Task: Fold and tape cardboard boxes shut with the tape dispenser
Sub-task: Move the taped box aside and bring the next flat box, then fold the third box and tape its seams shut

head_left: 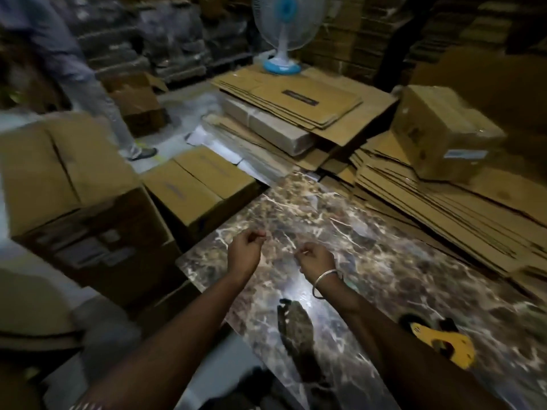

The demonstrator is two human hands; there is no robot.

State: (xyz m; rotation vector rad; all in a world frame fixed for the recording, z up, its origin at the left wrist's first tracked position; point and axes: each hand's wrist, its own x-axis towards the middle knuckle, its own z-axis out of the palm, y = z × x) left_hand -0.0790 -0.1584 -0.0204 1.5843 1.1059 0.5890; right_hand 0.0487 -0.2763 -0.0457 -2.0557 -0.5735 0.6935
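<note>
both our hands sit over the middle of the marble-pattern desk (399,261), well apart from any cardboard. left hand (244,250) has fingers curled in, nothing held as far as we can see. right hand (316,258) likewise curled, bangle (325,281) on the wrist; motion blur makes it hard to tell whether the fingertips pinch something thin, so we cannot say for sure.

tape dispenser (444,341), yellow and black, lies on the desk at 4 o'clock from our hands, beside the right forearm, untouched.

flat cardboard stack (444,208) at 2 o'clock, leaning along the desk's far right edge, with a closed box (444,131) on top. more flattened sheets (296,96) at 12 o'clock, with a blue-and-white fan (284,34) standing on them. closed boxes (198,184) at 10 o'clock, touching the desk corner, and a larger box (59,167) further left. another person's legs (97,96) at 11 o'clock, standing on the floor.
</note>
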